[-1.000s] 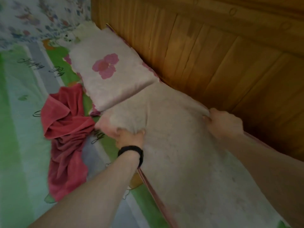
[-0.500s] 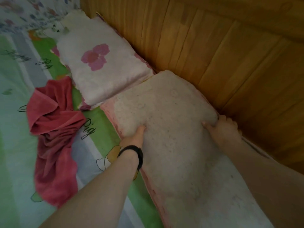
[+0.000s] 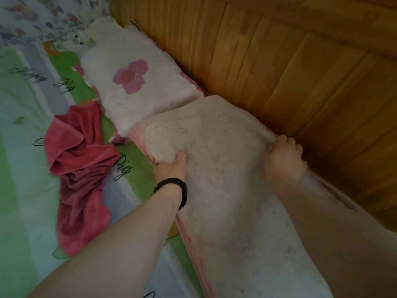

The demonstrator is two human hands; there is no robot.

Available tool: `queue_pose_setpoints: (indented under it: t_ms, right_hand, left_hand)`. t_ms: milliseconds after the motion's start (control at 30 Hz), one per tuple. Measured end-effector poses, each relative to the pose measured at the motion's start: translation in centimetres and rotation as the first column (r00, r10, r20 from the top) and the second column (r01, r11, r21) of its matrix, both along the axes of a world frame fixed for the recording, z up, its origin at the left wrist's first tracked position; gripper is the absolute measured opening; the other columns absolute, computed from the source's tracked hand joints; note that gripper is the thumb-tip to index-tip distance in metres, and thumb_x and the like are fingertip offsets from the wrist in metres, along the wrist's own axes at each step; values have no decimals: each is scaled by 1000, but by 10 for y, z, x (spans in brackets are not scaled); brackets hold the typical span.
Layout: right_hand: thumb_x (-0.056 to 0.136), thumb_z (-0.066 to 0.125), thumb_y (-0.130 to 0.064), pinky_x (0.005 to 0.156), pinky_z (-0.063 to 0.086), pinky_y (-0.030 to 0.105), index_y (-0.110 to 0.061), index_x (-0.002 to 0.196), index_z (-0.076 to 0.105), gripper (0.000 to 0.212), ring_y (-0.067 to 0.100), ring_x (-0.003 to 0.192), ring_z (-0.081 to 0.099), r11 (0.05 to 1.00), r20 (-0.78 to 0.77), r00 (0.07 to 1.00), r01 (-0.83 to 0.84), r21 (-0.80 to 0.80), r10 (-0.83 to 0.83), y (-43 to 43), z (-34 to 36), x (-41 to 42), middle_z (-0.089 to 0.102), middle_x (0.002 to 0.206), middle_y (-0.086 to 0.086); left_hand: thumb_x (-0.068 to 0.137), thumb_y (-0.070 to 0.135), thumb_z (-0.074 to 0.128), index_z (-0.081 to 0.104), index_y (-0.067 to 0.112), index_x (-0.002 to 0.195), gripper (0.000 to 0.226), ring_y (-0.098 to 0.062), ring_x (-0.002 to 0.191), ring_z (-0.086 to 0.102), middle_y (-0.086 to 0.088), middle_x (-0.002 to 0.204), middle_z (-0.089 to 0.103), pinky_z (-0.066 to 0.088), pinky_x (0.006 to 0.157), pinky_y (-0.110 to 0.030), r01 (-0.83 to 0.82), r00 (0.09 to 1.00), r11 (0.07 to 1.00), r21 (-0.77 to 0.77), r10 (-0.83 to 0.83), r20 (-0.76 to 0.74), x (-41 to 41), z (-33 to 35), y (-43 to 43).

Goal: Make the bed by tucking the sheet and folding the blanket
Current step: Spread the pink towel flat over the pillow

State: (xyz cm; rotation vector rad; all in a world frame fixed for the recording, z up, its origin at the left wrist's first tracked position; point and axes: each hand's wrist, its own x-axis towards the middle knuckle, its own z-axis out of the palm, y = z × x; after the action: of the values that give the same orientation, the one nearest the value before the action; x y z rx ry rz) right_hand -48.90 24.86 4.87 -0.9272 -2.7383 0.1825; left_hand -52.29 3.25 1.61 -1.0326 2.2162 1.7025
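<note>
Sheet (image 3: 25, 147) | left grip (image 3: 171, 168), right grip (image 3: 283, 160) clutching pillow (image 3: 214, 147) | red towel (image 3: 79, 168) beside, headboard (image 3: 300, 82) behind

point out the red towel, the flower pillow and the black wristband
red towel (image 3: 79, 173): head view, crumpled middle
flower pillow (image 3: 137, 82): head view, pink flower print
black wristband (image 3: 171, 181): head view, top of band

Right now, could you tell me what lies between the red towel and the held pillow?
Head view: only bare sheet, its green stripe lettered "Pig", separates the red towel from the held pillow.
</note>
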Motion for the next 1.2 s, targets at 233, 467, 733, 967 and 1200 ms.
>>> queue_pose_setpoints:
  t_ms: [233, 467, 733, 967, 1200]
  right_hand:
    - [98, 36, -16, 103, 33, 58, -10, 141, 31, 43, 40, 131, 31, 991, 193, 977, -67, -116, 89, -30, -9, -3, 33, 143, 19]
    - [99, 5, -48, 112, -11, 60, -30, 149, -17, 58, 21, 144, -21, 877, 253, 841, -474, -78, 478, -83, -39, 1, -21, 158, -1]
    - [99, 31, -27, 116, -3, 55, -11, 149, 23, 54, 29, 147, 6, 875, 107, 869, -480, -57, 483, -120, -50, -6, 9, 159, 13]
    - [84, 52, -12, 108, 24, 46, -9, 128, 53, 44, 35, 125, 39, 556, -32, 562, -824, -111, 827, -229, -58, 12, 45, 139, 14]
    - [89, 51, -17, 99, 39, 40, -13, 128, 50, 39, 32, 119, 46, 427, 111, 445, -714, -554, 888, -310, -106, 59, 50, 130, 9]
  left_hand:
    - [78, 58, 62, 1, 8, 149, 106, -36, 140, 20, -17, 154, 10, 26, 112, -45, 133, 983, 967, -219, -102, 150, 1, 1, -22]
    - [92, 57, 33, -13, 34, 148, 76, -30, 144, -19, -5, 156, -23, -9, 116, -50, 443, 779, 509, -738, -627, 36, 10, -19, -4]
    - [95, 53, 32, 18, 31, 148, 60, -27, 145, 5, -5, 159, 3, 5, 117, -42, 536, 647, 421, -731, -762, 35, 6, -15, -46]
    - [83, 37, 61, 13, 16, 150, 85, -32, 146, -6, -13, 157, 0, 1, 117, -53, 307, 945, 512, -802, -263, 194, 69, -59, -165]
    - [86, 17, 63, 26, 17, 146, 70, -40, 122, 44, -22, 139, 38, 36, 102, -43, 394, 914, 667, -632, -216, 342, 103, -80, -255]
